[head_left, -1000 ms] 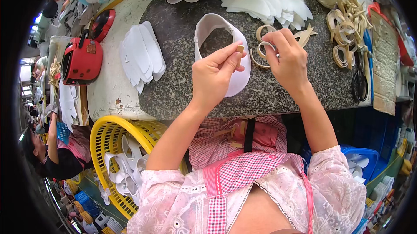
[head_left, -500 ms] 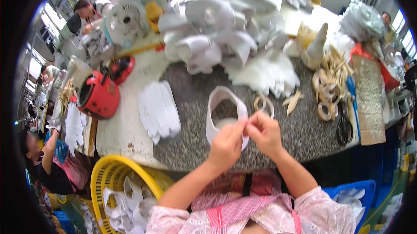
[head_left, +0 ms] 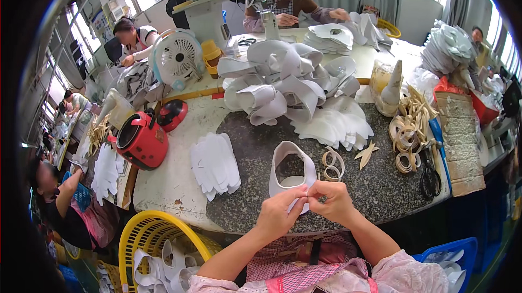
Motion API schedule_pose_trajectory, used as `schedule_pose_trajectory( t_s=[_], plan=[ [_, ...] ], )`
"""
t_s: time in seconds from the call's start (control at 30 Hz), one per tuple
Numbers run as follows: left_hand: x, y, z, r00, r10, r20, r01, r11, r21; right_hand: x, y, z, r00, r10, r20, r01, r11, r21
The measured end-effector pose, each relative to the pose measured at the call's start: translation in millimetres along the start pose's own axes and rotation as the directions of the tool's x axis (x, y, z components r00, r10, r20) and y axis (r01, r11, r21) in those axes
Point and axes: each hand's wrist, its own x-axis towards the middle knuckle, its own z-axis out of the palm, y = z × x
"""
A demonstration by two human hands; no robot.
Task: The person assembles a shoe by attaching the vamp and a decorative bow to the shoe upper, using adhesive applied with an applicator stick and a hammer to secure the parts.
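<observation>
Both hands have drawn back toward the tabletop's (head_left: 370,184) near edge since the earlier frame. Left hand (head_left: 279,215) and right hand (head_left: 336,201), fingertips pinched together, hold the near end of the white collar-shaped piece (head_left: 288,170), which lies flat just beyond them. Tan strip loops (head_left: 331,164) rest beside it, right. A loose pinch could probably let the piece slip. Stacked white cut pieces (head_left: 215,165) lie left.
</observation>
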Motion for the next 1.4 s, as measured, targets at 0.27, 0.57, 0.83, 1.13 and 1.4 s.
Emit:
schedule_pose_trajectory(
  t_s=[0.27,0.57,0.83,1.13,1.4],
  plan=[
    [-0.9,-0.7,-4.4,0.963,0.269,0.025,-0.267,0.933,0.241,-9.9,8.0,5.4,0.985,-0.16,0.06,0.166,0.979,-0.116],
    [-10.6,-12.5,13.6,0.962,-0.246,-0.114,0.182,0.896,-0.404,-13.4,11.9,8.1,0.989,0.145,-0.025,-0.133,0.954,0.27],
    [-6.8,-17.4,1.5,0.908,-0.418,-0.018,0.326,0.734,-0.595,-13.1,20.8,8.5,0.982,0.126,-0.14,-0.049,0.89,0.453],
    [-19.8,-29.7,-20.3,0.943,0.313,-0.115,-0.308,0.95,0.058,-45.3,17.3,10.7,0.732,0.167,0.661,-0.331,0.935,0.131],
    [-7.3,-52.6,-23.5,0.8,0.594,0.082,-0.592,0.76,0.269,-15.4,39.7,22.5,0.844,0.427,0.324,-0.496,0.394,0.774]
  ],
)
